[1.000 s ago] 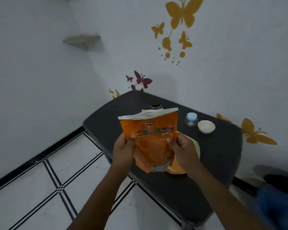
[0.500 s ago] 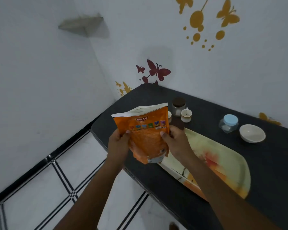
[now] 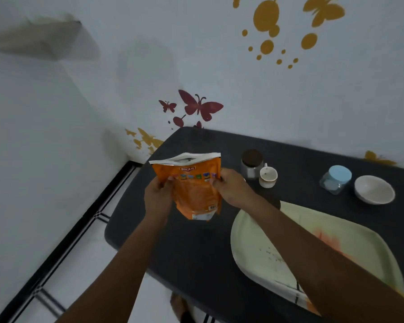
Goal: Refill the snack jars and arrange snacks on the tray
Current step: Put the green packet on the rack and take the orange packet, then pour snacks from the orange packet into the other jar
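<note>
Both hands, left hand [image 3: 158,197] and right hand [image 3: 231,187], grip orange snack pouch [image 3: 194,190] upright, top open, above black table [image 3: 196,248]; tray [image 3: 254,248] to the right.

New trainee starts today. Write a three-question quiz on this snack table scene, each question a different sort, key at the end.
1. True or false: both hands hold the orange snack pouch.
2. Which jar stands next to the small white cup? A) the dark-lidded jar B) the blue-lidded jar
3. Fill in: the white bowl sits on the ____, not on the tray.

Key
1. True: left hand and right hand grip its sides, and its top is open.
2. A
3. table
</note>
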Demonstrator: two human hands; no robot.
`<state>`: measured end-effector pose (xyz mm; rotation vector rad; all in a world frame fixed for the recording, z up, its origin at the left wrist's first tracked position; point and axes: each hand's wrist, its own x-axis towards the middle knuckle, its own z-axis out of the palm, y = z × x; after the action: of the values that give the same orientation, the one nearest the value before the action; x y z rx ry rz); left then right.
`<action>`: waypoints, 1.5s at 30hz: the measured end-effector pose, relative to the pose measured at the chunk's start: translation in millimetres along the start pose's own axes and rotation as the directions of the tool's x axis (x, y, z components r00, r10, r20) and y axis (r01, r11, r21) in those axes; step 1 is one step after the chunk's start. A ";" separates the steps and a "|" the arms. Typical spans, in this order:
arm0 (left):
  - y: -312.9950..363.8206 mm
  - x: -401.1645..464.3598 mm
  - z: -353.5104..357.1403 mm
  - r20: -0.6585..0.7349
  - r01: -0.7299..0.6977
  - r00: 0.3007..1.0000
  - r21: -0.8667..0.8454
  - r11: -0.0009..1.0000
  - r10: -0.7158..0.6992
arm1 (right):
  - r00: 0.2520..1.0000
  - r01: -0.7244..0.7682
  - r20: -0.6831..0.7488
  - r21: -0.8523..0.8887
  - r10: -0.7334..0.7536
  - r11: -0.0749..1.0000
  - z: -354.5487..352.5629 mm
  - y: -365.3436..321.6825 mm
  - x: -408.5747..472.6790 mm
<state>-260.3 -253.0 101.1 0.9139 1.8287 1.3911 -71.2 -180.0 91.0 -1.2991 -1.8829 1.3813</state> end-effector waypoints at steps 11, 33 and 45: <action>-39.4 199.6 -30.0 0.206 -0.024 0.978 0.021 0.999 0.020 | 0.930 -0.185 -0.335 -0.071 0.151 0.980 72.6 -25.1 149.9; -89.0 148.8 57.9 0.673 -0.750 0.582 0.227 0.622 0.457 | 0.853 -0.387 -0.468 -0.265 0.233 0.884 10.8 39.6 150.4; -185.4 167.0 94.6 0.804 -0.775 0.514 0.584 0.241 -0.299 | 0.780 -0.621 -0.507 -0.562 0.365 0.547 -53.5 119.0 165.3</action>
<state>-297.9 -100.2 -114.4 2.1753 1.5042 -0.4630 -52.9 -3.5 -22.4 -2.4531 -1.9230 0.5055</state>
